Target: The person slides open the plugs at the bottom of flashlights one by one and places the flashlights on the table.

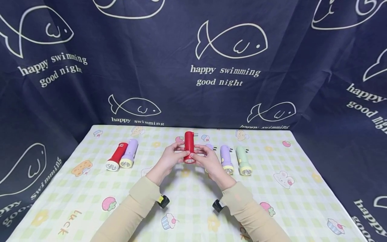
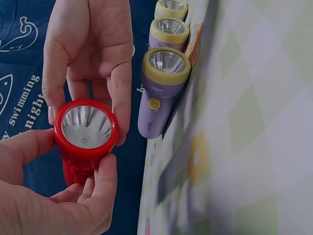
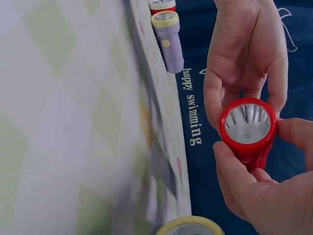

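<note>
Both hands hold a red flashlight (image 1: 189, 144) above the middle of the table, its lens facing back toward the body. Metal plug prongs (image 1: 196, 134) stick out to the right near its tail end. My left hand (image 1: 170, 158) pinches the flashlight's head from the left with thumb and fingers. From the other side, my right hand (image 1: 212, 164) grips it the same way. In the left wrist view the red rim and silver reflector (image 2: 87, 127) show between the two hands. A purple flashlight (image 1: 209, 147) lies partly hidden behind the right hand.
To the right lie another purple flashlight (image 1: 225, 156) and a green one (image 1: 243, 158), prongs out. A red flashlight with a white rim (image 1: 118, 154) and a purple one (image 1: 130, 151) lie side by side at left. A dark blue curtain (image 1: 175, 94) hangs behind the checked tablecloth (image 1: 187, 208).
</note>
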Motion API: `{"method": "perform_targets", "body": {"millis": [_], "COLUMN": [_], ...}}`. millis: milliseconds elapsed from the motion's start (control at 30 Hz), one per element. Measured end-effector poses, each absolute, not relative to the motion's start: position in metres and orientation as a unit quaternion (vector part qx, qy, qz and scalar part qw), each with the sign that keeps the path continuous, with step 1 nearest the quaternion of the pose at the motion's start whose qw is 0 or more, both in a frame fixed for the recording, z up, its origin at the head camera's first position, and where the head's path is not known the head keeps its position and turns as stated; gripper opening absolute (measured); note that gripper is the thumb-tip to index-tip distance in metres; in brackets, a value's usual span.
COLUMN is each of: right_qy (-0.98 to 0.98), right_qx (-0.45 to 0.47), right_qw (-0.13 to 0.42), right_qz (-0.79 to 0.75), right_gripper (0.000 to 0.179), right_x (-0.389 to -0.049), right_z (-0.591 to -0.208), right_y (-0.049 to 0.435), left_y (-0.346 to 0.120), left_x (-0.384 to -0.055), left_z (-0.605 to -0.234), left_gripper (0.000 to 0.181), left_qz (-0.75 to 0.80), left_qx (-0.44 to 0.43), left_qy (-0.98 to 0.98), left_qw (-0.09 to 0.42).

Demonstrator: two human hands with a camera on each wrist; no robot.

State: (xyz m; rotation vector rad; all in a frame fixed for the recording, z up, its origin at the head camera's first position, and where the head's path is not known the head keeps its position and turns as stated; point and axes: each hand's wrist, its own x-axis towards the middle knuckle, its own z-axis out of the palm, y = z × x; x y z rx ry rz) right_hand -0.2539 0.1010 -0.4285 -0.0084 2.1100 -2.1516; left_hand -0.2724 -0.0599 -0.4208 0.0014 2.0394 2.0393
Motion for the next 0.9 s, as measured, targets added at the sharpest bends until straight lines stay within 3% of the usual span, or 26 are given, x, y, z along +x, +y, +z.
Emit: {"method": "perform_targets", "body": {"millis": [467, 900], "right_qy": [0.846, 0.889], "right_qx": [-0.061, -0.101], "right_qw": [-0.024, -0.006], "right_qz": [-0.529, -0.447], "right_gripper": [0.037, 0.033], "right_x": [-0.257, -0.256], "right_z": [-0.433, -0.430], "right_y": [0.101, 0.101], "left_y": [-0.058, -0.055], "left_x": [-0.274, -0.279], "left_z": [-0.435, -0.448], "left_gripper": [0.054, 0.051], "left_qz": [0.705, 0.673], "left_qx": [-0.018, -0.011], "left_qy": [0.697, 0.724], "left_qw": [0.130, 0.153]}}
